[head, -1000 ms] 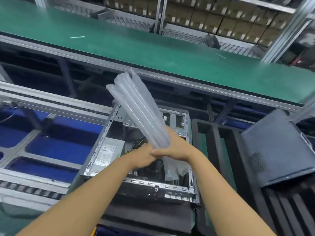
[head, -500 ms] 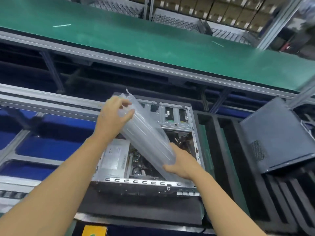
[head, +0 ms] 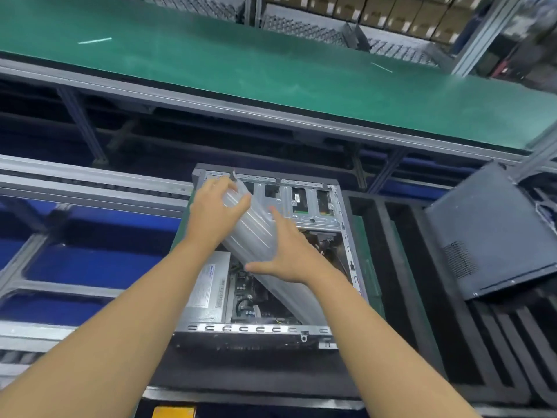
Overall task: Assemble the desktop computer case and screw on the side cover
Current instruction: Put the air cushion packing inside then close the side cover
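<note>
Head view, left hand gripping plastic bundle (top end), right hand pressed flat against it

A green conveyor belt runs across the upper frame, with a thin white strip lying on it at upper left. Behind it, at the top right, stand shelves of cardboard boxes. Aluminium rails cross the left side above blue trays. Black slotted foam fills the lower right, and a yellow label sits at the bottom edge.
</note>
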Action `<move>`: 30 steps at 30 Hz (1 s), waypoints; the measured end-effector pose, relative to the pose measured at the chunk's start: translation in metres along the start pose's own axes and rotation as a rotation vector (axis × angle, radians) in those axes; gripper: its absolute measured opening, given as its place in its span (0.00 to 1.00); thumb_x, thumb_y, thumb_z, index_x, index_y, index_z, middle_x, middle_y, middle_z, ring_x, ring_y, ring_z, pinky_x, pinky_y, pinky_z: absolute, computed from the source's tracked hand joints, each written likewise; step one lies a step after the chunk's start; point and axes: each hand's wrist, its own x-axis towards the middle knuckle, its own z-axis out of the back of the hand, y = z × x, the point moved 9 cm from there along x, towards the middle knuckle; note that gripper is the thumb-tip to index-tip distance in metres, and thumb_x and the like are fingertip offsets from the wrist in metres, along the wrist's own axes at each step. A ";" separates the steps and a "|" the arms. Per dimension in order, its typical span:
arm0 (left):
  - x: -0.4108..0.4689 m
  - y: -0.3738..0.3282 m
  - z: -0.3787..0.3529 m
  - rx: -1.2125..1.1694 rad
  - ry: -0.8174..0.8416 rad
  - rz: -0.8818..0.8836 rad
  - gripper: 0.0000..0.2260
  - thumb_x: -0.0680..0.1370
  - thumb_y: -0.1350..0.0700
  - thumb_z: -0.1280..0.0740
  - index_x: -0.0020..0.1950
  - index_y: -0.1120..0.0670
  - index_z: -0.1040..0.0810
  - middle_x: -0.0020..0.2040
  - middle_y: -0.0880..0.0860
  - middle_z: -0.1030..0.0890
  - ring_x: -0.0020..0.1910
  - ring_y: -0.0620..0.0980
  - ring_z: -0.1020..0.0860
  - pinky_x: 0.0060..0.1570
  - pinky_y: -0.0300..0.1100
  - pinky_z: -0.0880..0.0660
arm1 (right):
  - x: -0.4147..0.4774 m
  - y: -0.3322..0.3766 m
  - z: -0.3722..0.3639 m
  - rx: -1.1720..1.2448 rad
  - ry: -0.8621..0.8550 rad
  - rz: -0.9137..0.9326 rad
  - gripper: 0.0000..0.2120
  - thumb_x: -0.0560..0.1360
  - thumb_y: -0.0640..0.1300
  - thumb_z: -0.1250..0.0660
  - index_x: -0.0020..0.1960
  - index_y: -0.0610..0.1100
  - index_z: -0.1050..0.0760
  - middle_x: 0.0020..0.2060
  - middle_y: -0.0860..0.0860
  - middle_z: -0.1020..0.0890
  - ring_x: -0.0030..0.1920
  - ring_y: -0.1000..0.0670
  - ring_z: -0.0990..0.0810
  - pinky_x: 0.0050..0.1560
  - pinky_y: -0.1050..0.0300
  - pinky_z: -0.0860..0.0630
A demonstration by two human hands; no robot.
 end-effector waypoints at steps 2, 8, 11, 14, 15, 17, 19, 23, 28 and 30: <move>-0.004 0.006 0.001 0.031 -0.025 -0.001 0.10 0.75 0.46 0.32 0.49 0.51 0.24 0.50 0.50 0.23 0.51 0.54 0.25 0.53 0.51 0.27 | 0.014 0.013 -0.011 -0.157 -0.033 0.023 0.58 0.67 0.68 0.25 0.82 0.55 0.59 0.81 0.48 0.45 0.77 0.38 0.38 0.70 0.38 0.32; -0.004 0.015 0.002 0.288 -0.039 -0.018 0.13 0.76 0.42 0.37 0.49 0.51 0.22 0.46 0.52 0.21 0.45 0.55 0.24 0.44 0.47 0.29 | 0.023 0.016 -0.019 -0.293 -0.128 0.113 0.38 0.74 0.63 0.31 0.77 0.50 0.41 0.67 0.49 0.26 0.61 0.43 0.22 0.52 0.47 0.25; -0.001 0.019 0.001 0.370 0.000 -0.017 0.15 0.76 0.41 0.40 0.47 0.50 0.21 0.43 0.53 0.21 0.40 0.54 0.27 0.40 0.45 0.33 | 0.026 0.020 -0.020 -0.329 -0.091 0.108 0.33 0.75 0.62 0.32 0.73 0.49 0.37 0.62 0.49 0.24 0.59 0.43 0.21 0.47 0.48 0.29; 0.002 0.023 -0.005 0.432 0.072 0.006 0.18 0.75 0.42 0.44 0.47 0.52 0.20 0.43 0.54 0.21 0.39 0.55 0.26 0.39 0.45 0.31 | 0.030 0.022 -0.025 -0.375 -0.038 0.059 0.30 0.75 0.60 0.32 0.71 0.48 0.35 0.62 0.49 0.25 0.59 0.43 0.21 0.44 0.49 0.31; 0.002 0.023 -0.008 0.462 0.088 -0.001 0.20 0.75 0.42 0.45 0.46 0.53 0.20 0.42 0.55 0.21 0.38 0.56 0.26 0.39 0.45 0.31 | 0.031 0.022 -0.026 -0.387 -0.021 0.043 0.30 0.75 0.60 0.31 0.70 0.47 0.35 0.61 0.49 0.25 0.59 0.43 0.21 0.44 0.49 0.32; 0.002 0.020 -0.011 0.547 0.112 -0.029 0.23 0.73 0.43 0.51 0.42 0.55 0.21 0.39 0.54 0.24 0.37 0.56 0.28 0.41 0.46 0.32 | 0.035 0.023 -0.029 -0.407 0.019 0.012 0.30 0.75 0.60 0.31 0.70 0.47 0.35 0.62 0.49 0.25 0.59 0.43 0.22 0.45 0.49 0.32; 0.000 0.022 -0.014 0.612 0.125 -0.029 0.24 0.73 0.43 0.55 0.42 0.54 0.23 0.39 0.53 0.27 0.39 0.54 0.30 0.45 0.49 0.36 | 0.039 0.023 -0.032 -0.430 0.060 -0.005 0.32 0.76 0.61 0.31 0.72 0.46 0.36 0.64 0.49 0.26 0.61 0.43 0.22 0.46 0.48 0.32; -0.005 0.030 -0.018 0.673 0.094 -0.007 0.17 0.78 0.47 0.47 0.53 0.53 0.23 0.55 0.56 0.27 0.54 0.56 0.32 0.53 0.52 0.38 | 0.046 0.024 -0.038 -0.485 0.143 -0.015 0.40 0.78 0.62 0.34 0.81 0.47 0.46 0.70 0.48 0.30 0.66 0.42 0.25 0.52 0.46 0.28; -0.010 0.025 -0.022 0.669 0.096 -0.092 0.24 0.81 0.48 0.42 0.78 0.45 0.39 0.72 0.56 0.35 0.68 0.57 0.36 0.63 0.51 0.38 | 0.054 0.025 -0.042 -0.542 0.288 -0.033 0.43 0.79 0.62 0.35 0.82 0.43 0.52 0.74 0.45 0.34 0.70 0.39 0.28 0.61 0.43 0.27; -0.016 0.013 -0.023 0.686 0.066 -0.162 0.22 0.82 0.48 0.40 0.76 0.43 0.35 0.71 0.57 0.33 0.67 0.59 0.35 0.61 0.52 0.37 | 0.057 0.023 -0.045 -0.553 0.323 -0.066 0.43 0.79 0.62 0.35 0.81 0.41 0.52 0.75 0.44 0.34 0.70 0.38 0.29 0.63 0.42 0.28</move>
